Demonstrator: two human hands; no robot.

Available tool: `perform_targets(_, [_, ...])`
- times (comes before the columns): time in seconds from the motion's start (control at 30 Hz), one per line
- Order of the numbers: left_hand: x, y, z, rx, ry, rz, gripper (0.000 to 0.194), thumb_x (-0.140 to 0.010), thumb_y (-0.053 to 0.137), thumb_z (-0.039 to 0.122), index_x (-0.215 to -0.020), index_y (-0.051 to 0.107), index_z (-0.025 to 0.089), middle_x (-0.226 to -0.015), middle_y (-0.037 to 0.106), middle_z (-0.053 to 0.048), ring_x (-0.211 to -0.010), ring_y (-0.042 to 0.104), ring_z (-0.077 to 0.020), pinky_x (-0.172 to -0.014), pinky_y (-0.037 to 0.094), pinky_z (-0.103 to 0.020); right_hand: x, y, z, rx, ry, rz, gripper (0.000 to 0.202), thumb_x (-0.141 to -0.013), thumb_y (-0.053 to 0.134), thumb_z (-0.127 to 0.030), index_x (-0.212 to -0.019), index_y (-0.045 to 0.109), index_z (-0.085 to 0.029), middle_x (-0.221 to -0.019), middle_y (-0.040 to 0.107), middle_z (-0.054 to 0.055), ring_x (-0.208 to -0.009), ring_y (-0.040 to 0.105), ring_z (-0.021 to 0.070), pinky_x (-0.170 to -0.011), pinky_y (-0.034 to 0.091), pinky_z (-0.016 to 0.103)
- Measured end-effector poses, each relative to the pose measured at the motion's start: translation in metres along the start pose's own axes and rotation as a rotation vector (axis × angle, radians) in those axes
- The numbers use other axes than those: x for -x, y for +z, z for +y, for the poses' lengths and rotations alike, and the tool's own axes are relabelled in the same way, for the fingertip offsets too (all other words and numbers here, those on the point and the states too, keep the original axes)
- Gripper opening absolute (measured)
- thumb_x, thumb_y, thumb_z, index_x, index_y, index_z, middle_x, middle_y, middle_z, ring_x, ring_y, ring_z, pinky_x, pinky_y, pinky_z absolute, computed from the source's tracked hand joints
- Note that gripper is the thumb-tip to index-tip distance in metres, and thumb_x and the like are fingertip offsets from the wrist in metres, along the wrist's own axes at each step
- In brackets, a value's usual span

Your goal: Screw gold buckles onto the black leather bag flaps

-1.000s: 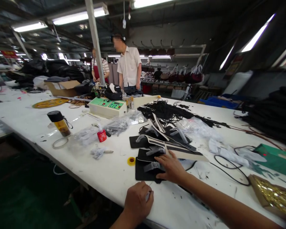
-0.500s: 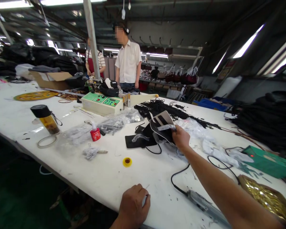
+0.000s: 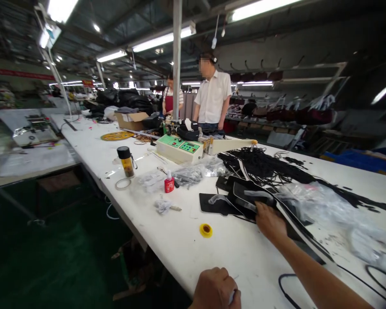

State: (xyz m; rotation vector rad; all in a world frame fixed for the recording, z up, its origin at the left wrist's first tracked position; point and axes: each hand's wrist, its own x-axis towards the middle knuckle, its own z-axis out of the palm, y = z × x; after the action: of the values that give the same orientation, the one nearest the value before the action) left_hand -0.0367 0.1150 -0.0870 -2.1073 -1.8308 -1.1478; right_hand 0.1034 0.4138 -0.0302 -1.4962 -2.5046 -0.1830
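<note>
My right hand [image 3: 272,222] reaches out over the table [image 3: 173,253], its fingers closed on the edge of a black flat panel [image 3: 244,192] with a pale border. Strips of clear plastic lie on this panel. Beneath and beside it are more black panels [image 3: 209,207] with a thin black cord. Near the front edge, my left hand [image 3: 216,288] is curled closed. A small pale thing and a thin tip show at its thumb, too little to name. Between the hands and to the left lies a yellow tape roll [image 3: 206,230].
A red bottle [image 3: 169,183], a crumpled plastic-wrapped item [image 3: 163,206], a black-lidded jar [image 3: 126,163] and a green-and-cream machine [image 3: 180,149] stand further back. Black cords [image 3: 260,163] and clear plastic bags [image 3: 328,206] spread at the right. Two people stand across the table.
The view has swung left. My right hand has lowered the raised black panel onto the others, where it now lies flatter. My left hand remains closed near the table edge.
</note>
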Motion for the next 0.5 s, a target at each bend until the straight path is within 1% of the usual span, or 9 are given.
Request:
perform_targets(0.07, [-0.001, 0.002, -0.001, -0.006, 0.015, 0.022, 0.016, -0.066, 0.078, 0.018, -0.068, 0.063, 0.022, -0.066, 0.069, -0.002, -0.056, 0.066, -0.0193, -0.045, 0.042, -0.033, -0.002, -0.006, 0.022, -0.003, 0.059, -0.043, 0.059, -0.091, 0.044, -0.013, -0.149, 0.057, -0.014, -0.146, 0.063, 0.02, -0.126, 0.063, 0.0383, -0.098, 0.054, 0.052])
perform_targets(0.1, [-0.001, 0.003, -0.001, -0.007, 0.018, 0.031, 0.017, -0.065, 0.079, 0.019, -0.068, 0.062, 0.022, -0.065, 0.069, -0.002, -0.055, 0.066, -0.0189, -0.044, 0.041, -0.033, -0.001, -0.011, 0.029, -0.002, 0.063, -0.046, 0.062, -0.089, 0.047, -0.013, -0.15, 0.056, -0.014, -0.147, 0.062, 0.021, -0.127, 0.063, 0.0385, -0.097, 0.054, 0.051])
perform_targets(0.17, [-0.002, 0.002, 0.0, -0.002, 0.016, 0.046, 0.017, -0.065, 0.079, 0.019, -0.068, 0.062, 0.022, -0.065, 0.068, -0.002, -0.056, 0.066, -0.0183, -0.046, 0.042, -0.032, 0.005, -0.026, 0.028, -0.006, 0.027, 0.005, 0.069, -0.084, 0.053, -0.014, -0.154, 0.052, -0.013, -0.152, 0.058, 0.021, -0.133, 0.059, 0.039, -0.103, 0.052, 0.053])
perform_targets(0.2, [-0.002, 0.001, 0.002, 0.003, 0.01, 0.051, 0.016, -0.066, 0.078, 0.019, -0.069, 0.063, 0.022, -0.066, 0.069, -0.001, -0.057, 0.067, -0.018, -0.047, 0.043, -0.032, 0.01, -0.035, 0.02, -0.019, -0.011, 0.056, 0.072, -0.083, 0.055, -0.014, -0.155, 0.051, -0.013, -0.155, 0.055, 0.02, -0.137, 0.056, 0.0386, -0.106, 0.05, 0.054])
perform_targets(0.27, [-0.001, -0.002, 0.004, 0.014, -0.01, 0.057, 0.015, -0.067, 0.077, 0.018, -0.072, 0.063, 0.022, -0.069, 0.069, -0.001, -0.06, 0.067, -0.018, -0.05, 0.044, -0.031, 0.019, -0.052, -0.013, -0.075, -0.132, 0.176, 0.072, -0.084, 0.054, -0.014, -0.155, 0.051, -0.015, -0.158, 0.053, 0.018, -0.14, 0.054, 0.0357, -0.111, 0.047, 0.052])
perform_targets(0.33, [0.0, -0.004, 0.006, 0.026, -0.021, 0.058, 0.015, -0.068, 0.076, 0.016, -0.072, 0.063, 0.022, -0.07, 0.069, 0.0, -0.06, 0.067, -0.0178, -0.051, 0.044, -0.03, 0.023, -0.062, -0.059, -0.162, -0.316, 0.229, 0.064, -0.088, 0.054, -0.015, -0.152, 0.056, -0.02, -0.156, 0.056, 0.015, -0.14, 0.054, 0.0317, -0.113, 0.045, 0.049])
perform_targets(0.4, [0.001, -0.003, 0.005, 0.035, -0.019, 0.059, 0.015, -0.067, 0.076, 0.016, -0.073, 0.063, 0.022, -0.07, 0.069, 0.0, -0.06, 0.067, -0.0178, -0.051, 0.042, -0.03, 0.017, -0.061, -0.109, -0.201, -0.494, 0.168, 0.051, -0.096, 0.056, -0.025, -0.146, 0.063, -0.024, -0.156, 0.056, 0.014, -0.143, 0.051, 0.0307, -0.115, 0.042, 0.048])
perform_targets(0.47, [0.002, 0.0, 0.002, 0.036, -0.013, 0.061, 0.015, -0.066, 0.076, 0.017, -0.075, 0.065, 0.022, -0.071, 0.069, 0.0, -0.059, 0.066, -0.0179, -0.05, 0.04, -0.03, 0.004, -0.049, -0.148, -0.16, -0.575, 0.09, 0.047, -0.1, 0.059, -0.037, -0.145, 0.064, -0.026, -0.161, 0.051, 0.012, -0.149, 0.044, 0.0316, -0.119, 0.037, 0.049])
perform_targets(0.5, [0.003, 0.002, 0.0, 0.031, -0.01, 0.06, 0.015, -0.066, 0.077, 0.018, -0.075, 0.066, 0.022, -0.07, 0.069, -0.001, -0.059, 0.066, -0.0181, -0.05, 0.039, -0.029, -0.004, -0.04, -0.16, -0.112, -0.598, 0.048, 0.047, -0.1, 0.061, -0.043, -0.144, 0.066, -0.027, -0.162, 0.05, 0.011, -0.151, 0.041, 0.0316, -0.121, 0.034, 0.049])
